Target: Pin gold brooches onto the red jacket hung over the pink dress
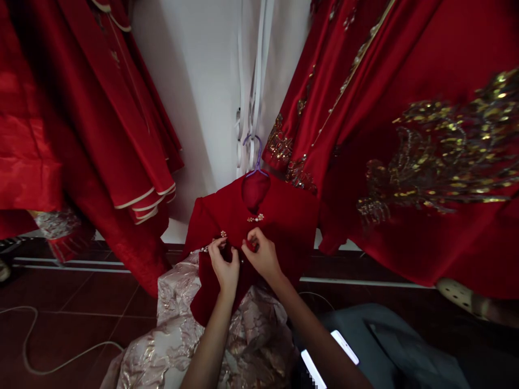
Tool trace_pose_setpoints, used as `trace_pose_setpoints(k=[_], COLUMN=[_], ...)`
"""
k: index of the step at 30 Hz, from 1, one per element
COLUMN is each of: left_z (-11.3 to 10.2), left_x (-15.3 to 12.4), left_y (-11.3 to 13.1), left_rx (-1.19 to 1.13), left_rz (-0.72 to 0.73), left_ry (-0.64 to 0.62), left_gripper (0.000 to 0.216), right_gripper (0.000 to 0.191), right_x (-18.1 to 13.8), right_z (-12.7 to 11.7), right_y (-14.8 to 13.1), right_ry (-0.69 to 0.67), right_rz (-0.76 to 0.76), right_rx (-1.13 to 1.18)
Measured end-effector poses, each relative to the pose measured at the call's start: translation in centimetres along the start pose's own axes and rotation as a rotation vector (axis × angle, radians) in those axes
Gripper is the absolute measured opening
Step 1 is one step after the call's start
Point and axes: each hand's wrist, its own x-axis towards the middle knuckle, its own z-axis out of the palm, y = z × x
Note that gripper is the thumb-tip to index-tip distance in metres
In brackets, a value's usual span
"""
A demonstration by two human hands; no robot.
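A short red jacket (290, 227) hangs in front of me on a purple hanger (258, 162). A beaded flower clasp (255, 218) sits below its neckline, where the front is joined. Lower down, the front parts, and the left panel is folded outward with a beaded ornament (223, 234) near its edge. My left hand (225, 269) is closed with curled fingers on that panel's edge. To its right, my right hand (263, 256) pinches the other front edge between thumb and fingers. What lies right under the fingertips is partly hidden.
Shiny pink-silver fabric (178, 294) spreads beneath the jacket. Red garments (121, 135) hang at left, and a gold-sequined red one (438, 156) at right. White straps (259, 70) run down above the hanger. A lit phone (344, 347) lies lower right; a cable (73, 367) crosses the floor.
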Motion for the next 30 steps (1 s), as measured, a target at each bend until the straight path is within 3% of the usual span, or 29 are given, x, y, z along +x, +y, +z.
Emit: trace_pose_setpoints(k=[6,13,18,24,30], left_z=[0.2,0.2,-0.1,0.3,0.4], left_x=[0.1,0.6,0.7,0.8,1.0], left_y=[-1.1,-1.6,-1.5,-2.5,-2.8], left_rx=[0.01,-0.207,-0.245,-0.344,-0.36], left_rz=[-0.082,-0.159,-0.185,-0.217,-0.227], left_ry=[0.045,0.048,0.001,0.081,0.047], left_gripper=[0.031,0.025,0.022,0.03,0.034], right_gripper=[0.012,0.027,0.028,0.026,0.027], right_x=[0.8,0.5,0.5,0.3,0.5], right_z=[2.9,2.8,3.5,4.9,5.0], right_y=[1.4,1.9,2.2,3.2,3.1], right_ry=[0.059,-0.275,-0.172,-0.02,0.006], right_rz=[0.13,0.175,0.13,0.103,0.076], right_rx=[0.035,0.39,0.304,0.262,0.263])
